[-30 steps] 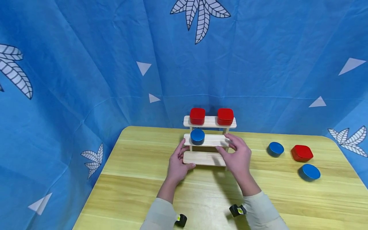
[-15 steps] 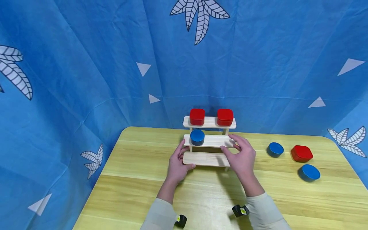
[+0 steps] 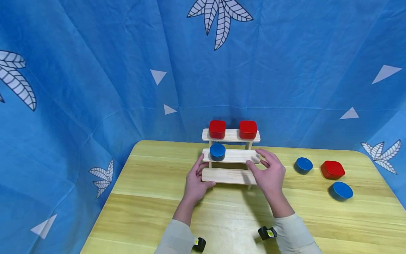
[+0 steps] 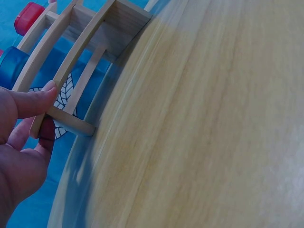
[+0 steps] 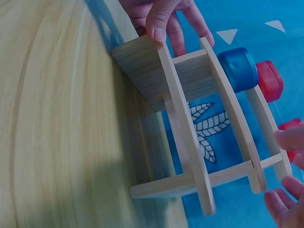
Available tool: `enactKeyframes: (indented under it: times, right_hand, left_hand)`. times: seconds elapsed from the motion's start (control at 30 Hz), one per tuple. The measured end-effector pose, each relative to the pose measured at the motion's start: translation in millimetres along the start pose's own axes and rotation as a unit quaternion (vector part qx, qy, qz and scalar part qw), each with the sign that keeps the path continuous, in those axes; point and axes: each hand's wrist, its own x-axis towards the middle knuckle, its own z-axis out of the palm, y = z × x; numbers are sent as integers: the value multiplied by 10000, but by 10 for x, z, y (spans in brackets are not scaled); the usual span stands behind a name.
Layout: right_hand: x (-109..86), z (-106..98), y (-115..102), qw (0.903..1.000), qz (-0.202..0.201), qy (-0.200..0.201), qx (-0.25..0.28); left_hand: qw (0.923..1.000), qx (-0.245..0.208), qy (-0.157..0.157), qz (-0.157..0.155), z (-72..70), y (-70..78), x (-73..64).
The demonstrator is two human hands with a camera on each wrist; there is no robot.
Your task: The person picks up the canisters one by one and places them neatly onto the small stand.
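Observation:
A three-tier wooden shelf stand point(image 3: 238, 156) stands near the table's back edge. Two red rounded-square tubs, one left point(image 3: 217, 129) and one right point(image 3: 248, 130), sit on its top tier. At the left of the middle tier is a round blue tub point(image 3: 217, 152). My left hand point(image 3: 194, 183) grips the left end of the bottom tier, thumb at its front edge as the left wrist view shows. Just off the right end of the middle tier is my right hand point(image 3: 271, 172), thumb and fingers spread, holding nothing. In the right wrist view its fingers point(image 5: 292, 142) appear at the right edge.
To the right on the wooden table point(image 3: 142, 197) lie a small blue tub point(image 3: 303, 165), a red tub point(image 3: 332, 170) and a larger blue tub point(image 3: 340, 191). A blue curtain point(image 3: 127, 70) with leaf prints hangs behind the table.
My right hand has drawn back to the right, from over the middle tier to just off its right end. The left hand, the stand and its tubs stay in place.

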Motion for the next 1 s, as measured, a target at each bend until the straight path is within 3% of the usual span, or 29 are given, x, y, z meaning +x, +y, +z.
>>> enactKeyframes:
  times: [0.53, 1.0]
  right_hand:
    - [-2, -71, 101, 9994, 62, 320, -79]
    - [-38, -179, 226, 9974, 453, 361, -417]
  left_hand:
    - [10000, -23, 0, -54, -11, -4, -2]
    - [10000, -36, 0, 72, -1, -8, 1]
